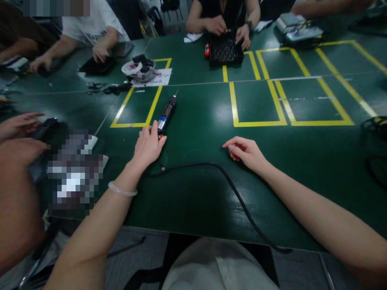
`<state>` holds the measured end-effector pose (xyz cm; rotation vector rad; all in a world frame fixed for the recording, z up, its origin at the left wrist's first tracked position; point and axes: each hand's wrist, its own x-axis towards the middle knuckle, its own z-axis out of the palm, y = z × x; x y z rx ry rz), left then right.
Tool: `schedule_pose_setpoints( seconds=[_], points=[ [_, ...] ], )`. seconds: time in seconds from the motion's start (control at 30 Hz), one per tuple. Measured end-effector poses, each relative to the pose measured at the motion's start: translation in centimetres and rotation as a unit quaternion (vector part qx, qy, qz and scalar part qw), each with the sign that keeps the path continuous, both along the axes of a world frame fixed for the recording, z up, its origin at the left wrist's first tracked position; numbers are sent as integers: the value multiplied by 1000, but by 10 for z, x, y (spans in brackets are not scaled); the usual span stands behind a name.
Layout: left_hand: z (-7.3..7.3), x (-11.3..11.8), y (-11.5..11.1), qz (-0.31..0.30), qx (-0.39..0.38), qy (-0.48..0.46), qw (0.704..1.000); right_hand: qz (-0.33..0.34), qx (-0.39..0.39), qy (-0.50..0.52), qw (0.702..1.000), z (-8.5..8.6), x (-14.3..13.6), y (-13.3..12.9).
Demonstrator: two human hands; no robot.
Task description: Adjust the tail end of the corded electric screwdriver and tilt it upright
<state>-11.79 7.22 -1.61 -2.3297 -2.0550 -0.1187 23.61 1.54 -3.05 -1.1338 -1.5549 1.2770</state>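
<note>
My left hand [148, 143] is closed around the rear end of an electric screwdriver [166, 114], which lies on the green table. The tool has a dark body with a silver and blue band, and its thin bit points away and slightly right. A black cable [225, 173] runs from near my left hand across the table and over the front edge. My right hand [245, 152] rests on the table to the right, apart from the screwdriver. Its index finger reaches out, the other fingers are loosely curled, and nothing shows in it.
Yellow tape [260, 123] marks rectangles on the table [193, 141]. Across it, a person handles a black tray [226, 50]. Tape rolls [139, 69] lie on a paper sheet at the back left. A neighbour's arm [18, 181] is close on the left; dark cables [376, 129] lie far right.
</note>
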Motion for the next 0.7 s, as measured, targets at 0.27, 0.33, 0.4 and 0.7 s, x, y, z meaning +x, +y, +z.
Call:
schedule_pose_setpoints(
  seconds=[0.27, 0.33, 0.4, 0.7],
  points=[
    [0, -69, 41, 127, 9, -9, 992, 1, -3, -1, 1000, 1, -1, 0],
    [1, -82, 49, 141, 19, -4, 990, 1, -3, -4, 1000, 1, -1, 0],
    [0, -92, 55, 150, 28, -4, 988, 2, -2, -7, 1000, 1, -1, 0],
    [4, -94, 55, 146, 31, 27, 988, 8, -8, -13, 1000, 2, -1, -1]
  ],
)
